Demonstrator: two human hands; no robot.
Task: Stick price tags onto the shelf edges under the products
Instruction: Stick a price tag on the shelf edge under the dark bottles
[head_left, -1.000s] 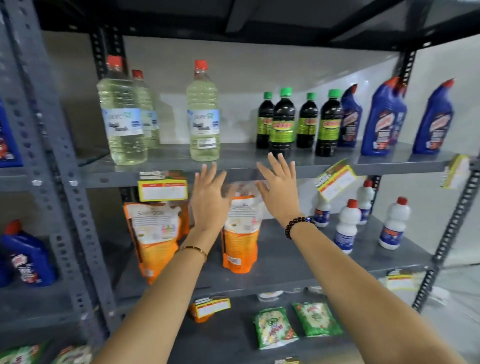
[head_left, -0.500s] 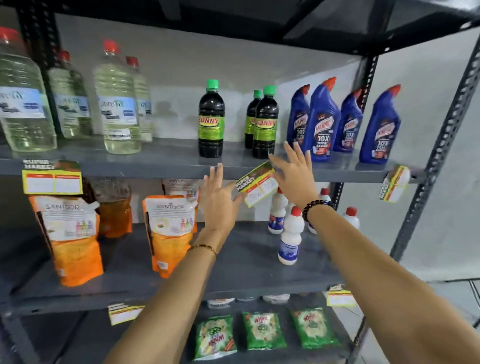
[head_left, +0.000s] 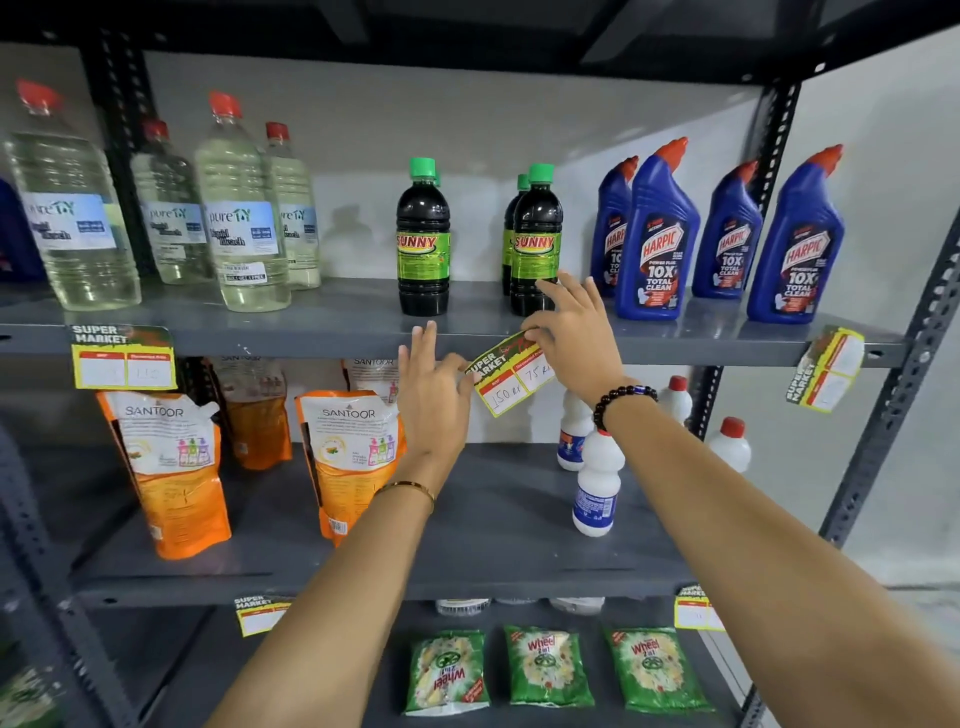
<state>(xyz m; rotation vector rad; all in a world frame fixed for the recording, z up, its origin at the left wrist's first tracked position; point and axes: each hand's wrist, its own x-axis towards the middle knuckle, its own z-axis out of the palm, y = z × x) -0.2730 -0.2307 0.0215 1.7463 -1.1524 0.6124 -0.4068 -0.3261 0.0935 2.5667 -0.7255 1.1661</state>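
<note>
A yellow-and-green price tag (head_left: 511, 379) hangs tilted on the grey upper shelf edge (head_left: 332, 340), below the dark Sunny bottles (head_left: 535, 244). My right hand (head_left: 574, 338) pinches the tag's top right corner against the edge, its fingers spread. Its lower left corner is touched by the thumb and fingertips of my left hand (head_left: 434, 395), which is open with the other fingers raised. Handwritten prices show on the tag.
Another tag (head_left: 123, 357) is stuck under the clear bleach bottles (head_left: 241, 218). A third tag (head_left: 826, 369) hangs crooked under the blue Harpic bottles (head_left: 660, 234). Orange Santoor pouches (head_left: 348, 457) and white bottles (head_left: 597, 478) stand on the middle shelf. Green Wheel packets (head_left: 548, 667) lie lower down.
The view has shifted slightly left and closer to the shelf. My right hand has come down onto the tilted tag's top, and my left hand has reached its lower corner.
</note>
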